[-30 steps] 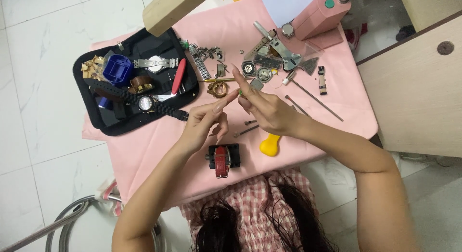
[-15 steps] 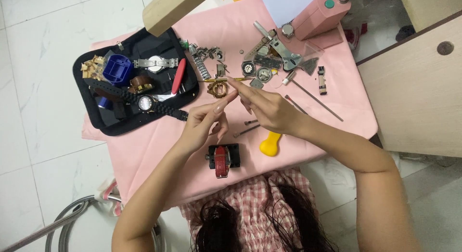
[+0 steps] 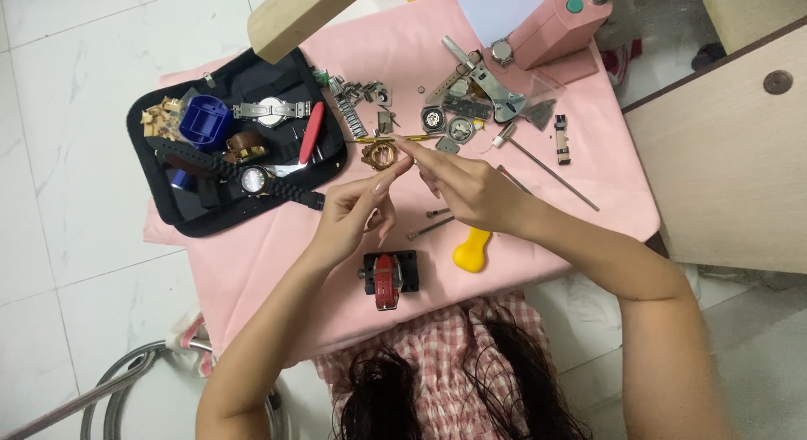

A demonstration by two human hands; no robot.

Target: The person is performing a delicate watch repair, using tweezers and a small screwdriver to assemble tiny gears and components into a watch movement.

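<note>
Left hand: the left hand (image 3: 353, 217) pinched a small gold-coloured watch case (image 3: 381, 155) at its fingertips, above the pink cloth (image 3: 277, 263).
Right hand: the right hand (image 3: 466, 188) was closed on a thin gold-coloured tool (image 3: 382, 139) beside the case.
Risk: a slip could drop the case among the loose watch parts (image 3: 445, 125).
Hidden: the tool tip and exact grip were too small to tell.
Nearby: black tool case (image 3: 235, 146); yellow-handled tool (image 3: 472, 249).

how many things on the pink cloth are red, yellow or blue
Red: 2, the red-handled tool in the black case and the red strap in the black holder below the left hand.
Yellow: 1, the yellow-handled tool below the right hand.
Blue: 1, the blue holder in the case.
Total: 4
</note>
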